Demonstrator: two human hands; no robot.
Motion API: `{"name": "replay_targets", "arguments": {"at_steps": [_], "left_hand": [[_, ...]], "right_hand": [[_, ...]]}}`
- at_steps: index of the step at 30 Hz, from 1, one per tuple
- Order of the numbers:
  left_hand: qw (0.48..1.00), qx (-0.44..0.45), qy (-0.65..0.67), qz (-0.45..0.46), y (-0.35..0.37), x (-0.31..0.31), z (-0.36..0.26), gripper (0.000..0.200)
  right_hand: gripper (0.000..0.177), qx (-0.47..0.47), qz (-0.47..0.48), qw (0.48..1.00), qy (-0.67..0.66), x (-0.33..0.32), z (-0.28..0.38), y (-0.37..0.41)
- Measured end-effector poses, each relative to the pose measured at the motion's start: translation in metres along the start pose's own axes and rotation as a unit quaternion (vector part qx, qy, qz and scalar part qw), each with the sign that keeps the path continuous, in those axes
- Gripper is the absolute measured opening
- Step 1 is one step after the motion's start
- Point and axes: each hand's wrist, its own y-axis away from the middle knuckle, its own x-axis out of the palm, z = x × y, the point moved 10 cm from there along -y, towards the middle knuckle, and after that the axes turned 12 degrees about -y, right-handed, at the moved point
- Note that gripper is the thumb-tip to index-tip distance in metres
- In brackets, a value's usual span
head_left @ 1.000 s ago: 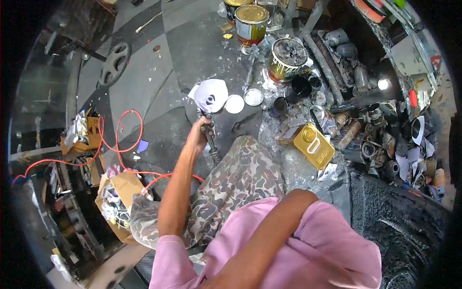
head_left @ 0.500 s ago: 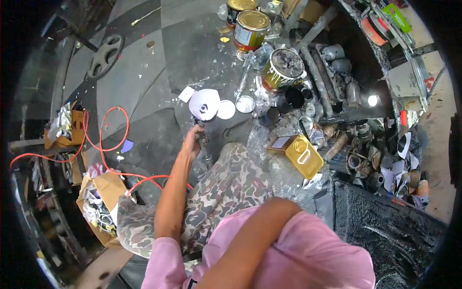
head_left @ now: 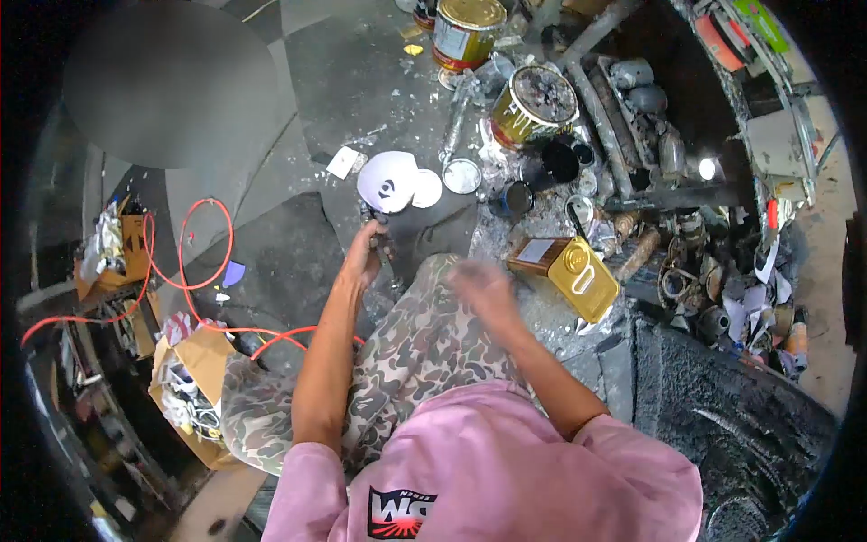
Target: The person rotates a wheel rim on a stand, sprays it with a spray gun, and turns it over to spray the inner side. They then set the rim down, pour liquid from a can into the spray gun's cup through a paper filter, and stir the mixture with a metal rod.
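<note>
My left hand (head_left: 363,255) is closed around a dark, paint-stained spray gun (head_left: 389,262), partly hidden by the fingers. Just above it is a white funnel-like paper cup (head_left: 386,183) with a dark spot at its centre. A white round disc (head_left: 427,188) touches or overlaps the cup's right side; a small white card (head_left: 342,162) lies to its left. My right hand (head_left: 480,291) is over my right knee, smeared by motion, so its fingers cannot be made out. Right of it stands a gold rectangular can (head_left: 578,278) with a white handle.
Paint tins (head_left: 533,104) and dark cups (head_left: 517,198) stand to the right, near a shallow round lid (head_left: 461,176). A red hose (head_left: 183,262) loops across the floor at left, by a cardboard box (head_left: 203,357). Cluttered parts (head_left: 695,289) lie far right.
My right arm has swung from across my chest out to above my right knee. My left hand keeps its hold on the spray gun and has shifted slightly up in view.
</note>
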Motion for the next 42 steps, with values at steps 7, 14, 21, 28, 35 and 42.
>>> {"name": "replay_targets", "arguments": {"at_steps": [7,14,21,28,35,42], "left_hand": [[1.0,0.002,-0.015,-0.028,-0.001,-0.01,-0.009,0.026],[0.999,-0.009,-0.013,-0.046,0.011,-0.002,-0.014,0.023],[0.999,-0.004,0.005,-0.043,0.01,-0.008,-0.012,0.021],[0.997,-0.008,0.021,-0.071,0.005,-0.017,-0.004,0.021],[0.996,-0.013,0.027,-0.079,0.009,-0.012,-0.002,0.023],[0.998,-0.026,0.009,-0.06,0.014,-0.008,-0.005,0.019]], "right_hand": [[0.096,-0.176,-0.387,0.866,0.264,-0.158,-0.061,-0.132],[0.113,-0.199,-0.446,0.821,0.294,-0.178,-0.07,-0.188],[0.098,-0.266,-0.447,0.823,0.229,-0.182,-0.07,-0.208],[0.09,-0.239,-0.427,0.833,0.259,-0.191,-0.084,-0.226],[0.071,-0.224,-0.422,0.839,0.26,-0.192,-0.086,-0.229],[0.08,-0.143,-0.496,0.813,0.269,-0.201,-0.097,-0.222]]}}
